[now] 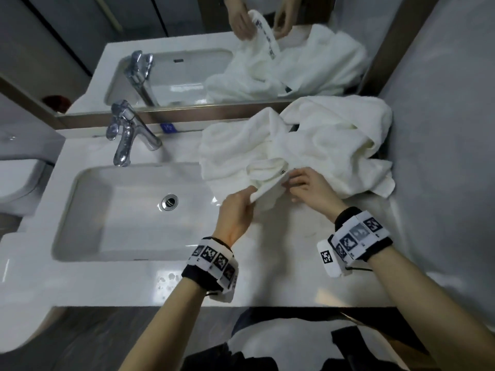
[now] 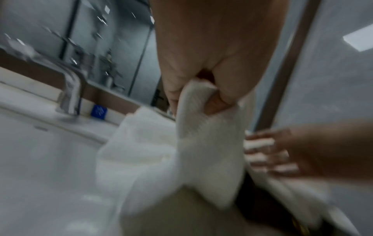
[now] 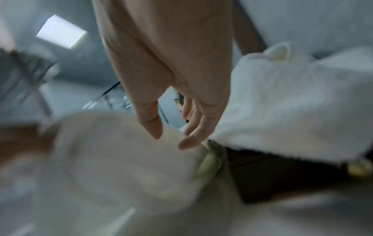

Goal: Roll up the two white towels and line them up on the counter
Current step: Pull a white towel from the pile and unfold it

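Observation:
Two white towels lie crumpled in one heap [image 1: 329, 135] at the back right of the white counter [image 1: 281, 263]; where one ends and the other begins is unclear. My left hand [image 1: 250, 198] pinches the banded edge of the front towel [image 1: 267, 174] and lifts it a little. The left wrist view shows that pinch [image 2: 201, 99] on the towel's edge [image 2: 210, 143]. My right hand [image 1: 293, 183] hovers at the same edge with fingers spread and nothing in them. In the right wrist view this hand [image 3: 171, 140] hangs relaxed above a towel [image 3: 113, 151], with more towel [image 3: 292, 103] to its right.
A sink basin [image 1: 88, 210] with a chrome faucet [image 1: 128, 132] fills the counter's left half. A mirror [image 1: 187, 49] runs along the back and a grey wall [image 1: 442, 156] closes the right side. Something dark [image 3: 262, 175] sits under the towels.

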A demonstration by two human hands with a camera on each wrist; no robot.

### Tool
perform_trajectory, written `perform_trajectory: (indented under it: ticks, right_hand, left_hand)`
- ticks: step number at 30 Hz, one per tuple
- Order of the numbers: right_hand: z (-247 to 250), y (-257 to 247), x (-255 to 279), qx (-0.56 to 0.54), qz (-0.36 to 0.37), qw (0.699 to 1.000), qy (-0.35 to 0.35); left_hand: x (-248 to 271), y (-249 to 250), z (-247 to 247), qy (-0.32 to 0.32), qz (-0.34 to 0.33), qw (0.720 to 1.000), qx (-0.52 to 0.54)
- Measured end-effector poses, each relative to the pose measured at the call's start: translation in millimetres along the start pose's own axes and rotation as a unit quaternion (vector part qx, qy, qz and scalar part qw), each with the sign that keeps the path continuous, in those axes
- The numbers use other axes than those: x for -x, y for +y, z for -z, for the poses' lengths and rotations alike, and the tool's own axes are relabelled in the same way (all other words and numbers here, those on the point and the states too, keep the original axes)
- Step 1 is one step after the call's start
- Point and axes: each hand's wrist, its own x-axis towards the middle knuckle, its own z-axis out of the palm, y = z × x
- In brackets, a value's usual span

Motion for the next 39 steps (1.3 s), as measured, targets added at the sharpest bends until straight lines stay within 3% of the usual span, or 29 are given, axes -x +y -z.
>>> perform_trajectory:
  ticks: [2, 4, 7, 15, 19, 22, 27, 30, 33, 35, 39]
  right_hand:
    - [9, -2, -4, 0.131, 0.083, 0.988, 0.002]
    - [13, -6, -10, 0.226, 0.143, 0.963, -0.042]
    - [16, -16, -18, 0.263, 0.174, 0.946, -0.079]
    - [48, -55, -16, 0.173, 0.197, 0.961, -0.091]
    - [79, -73, -18, 0.101, 0.229, 0.968, 0.028]
    - [104, -68, -25, 0.142, 0.203, 0.965, 0.082]
    - [123, -38, -34, 0.198, 0.117, 0.972, 0.055]
    - [121, -27, -35, 0.243, 0.108, 0.964, 0.015]
    - [117, -25, -35, 0.259, 0.120, 0.958, 0.020]
    - [117, -25, -35, 0.261, 0.142, 0.954, 0.047]
    - [124, -22, -31, 0.234, 0.257, 0.920, 0.182]
  left_hand:
    - [1, 7, 31, -0.030, -0.030, 0.998, 0.047]
    - [3, 20, 63, -0.050, -0.055, 0.993, 0.090]
    - [9, 34, 101, -0.042, -0.061, 0.988, 0.139]
    - [15, 34, 169, 0.167, 0.014, 0.964, 0.206]
    - [4, 9, 167, 0.192, 0.078, 0.956, 0.206]
    - [-3, -7, 149, 0.196, 0.143, 0.942, 0.233]
    - [-7, -21, 118, 0.217, 0.221, 0.885, 0.347]
    - [-11, -22, 111, 0.222, 0.234, 0.880, 0.350]
    - [-9, -17, 113, 0.209, 0.179, 0.900, 0.339]
    - [-3, -13, 121, 0.171, 0.089, 0.913, 0.359]
    - [15, -14, 150, 0.046, -0.062, 0.907, 0.413]
